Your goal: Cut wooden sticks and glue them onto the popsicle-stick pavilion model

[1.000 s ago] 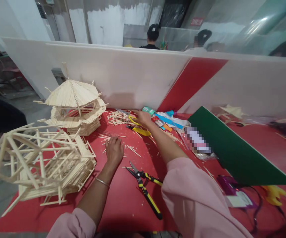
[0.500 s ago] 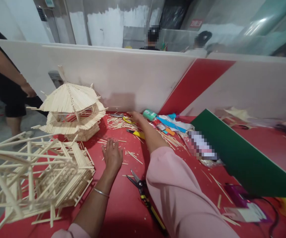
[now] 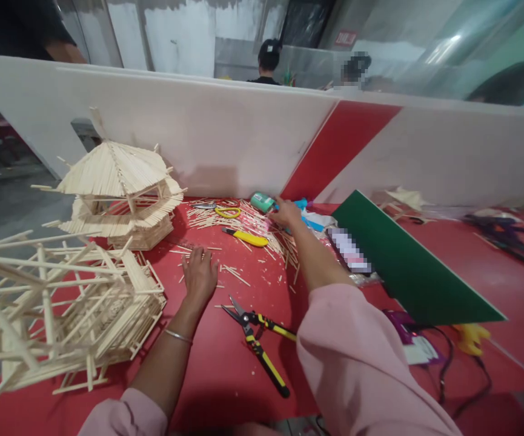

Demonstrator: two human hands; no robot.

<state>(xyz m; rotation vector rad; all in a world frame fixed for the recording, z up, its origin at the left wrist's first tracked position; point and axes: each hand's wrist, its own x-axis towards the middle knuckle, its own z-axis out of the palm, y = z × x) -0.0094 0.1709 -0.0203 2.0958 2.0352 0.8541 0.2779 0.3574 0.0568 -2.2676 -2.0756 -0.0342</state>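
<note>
My left hand [image 3: 199,275] lies open and flat on the red table, fingertips at a few loose thin wooden sticks [image 3: 235,274]. My right hand [image 3: 288,215] reaches to the back of the table, its fingers bent and apart beside a green cylindrical container [image 3: 262,202]. What its fingertips touch is partly hidden. Left of it lie scissors with yellow handles [image 3: 228,212], on a scattered pile of sticks [image 3: 202,219], and a yellow utility knife [image 3: 251,238]. Black and yellow snips [image 3: 262,351] rest with handles spread between my forearms.
At left stand a roofed stick-built pavilion model [image 3: 116,175] and an open stick frame [image 3: 107,303]. A green board [image 3: 407,266] leans at right, near a yellow glue gun [image 3: 470,338] with a cable. A white partition [image 3: 225,133] runs behind. Other people are beyond it.
My right hand has moved right, from beside the yellow-handled scissors to beside the green container. My left hand stays on the table. The person at left has moved behind the partition.
</note>
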